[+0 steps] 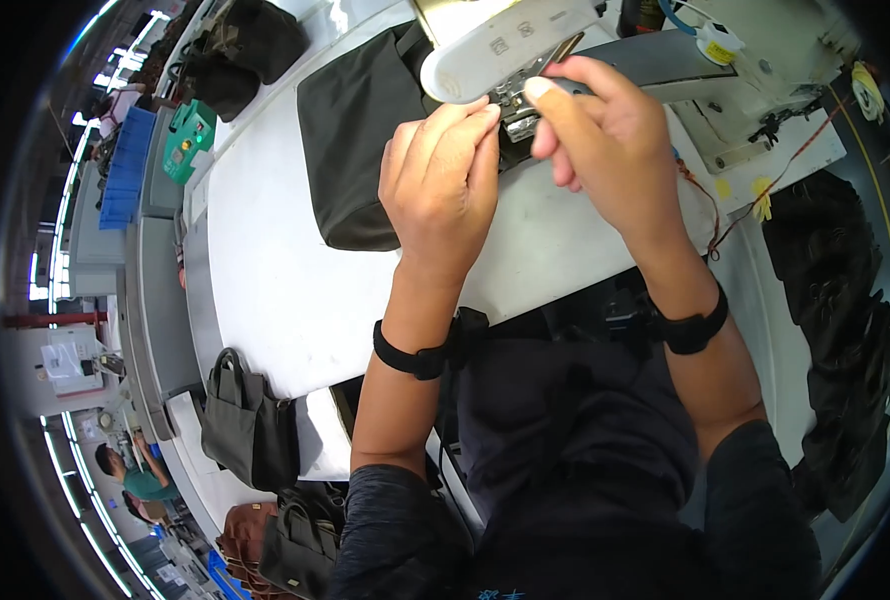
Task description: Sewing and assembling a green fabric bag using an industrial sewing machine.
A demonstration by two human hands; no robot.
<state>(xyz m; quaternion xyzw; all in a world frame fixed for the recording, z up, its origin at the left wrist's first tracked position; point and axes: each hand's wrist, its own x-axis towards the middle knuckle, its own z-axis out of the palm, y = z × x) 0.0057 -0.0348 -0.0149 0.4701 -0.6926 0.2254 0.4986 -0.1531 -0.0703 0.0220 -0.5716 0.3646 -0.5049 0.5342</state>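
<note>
Both my hands work close together at the needle area of a white sewing machine (pixel 515 45). My left hand (pixel 437 190) has its fingers bent and pressed together, fingertips at the small metal parts (pixel 513 105) under the machine head. What they hold, if anything, is hidden. My right hand (pixel 615 150) is closed in a pinch, thumb and forefinger meeting beside the same metal parts; whatever lies between them is too small to name. A thin pronged metal piece (pixel 567 48) shows just above the right fingertips. Left of the machine, a dark olive bag (pixel 350 150) lies flat on the white table (pixel 265 270).
A dark handbag (pixel 250 420) stands at the left, with brown and dark bags (pixel 300 545) below it. More dark bags (pixel 250 50) sit at the far left, near a green box (pixel 190 140). Dark pieces (pixel 835 330) hang at the right. A co-worker (pixel 140 475) sits far left.
</note>
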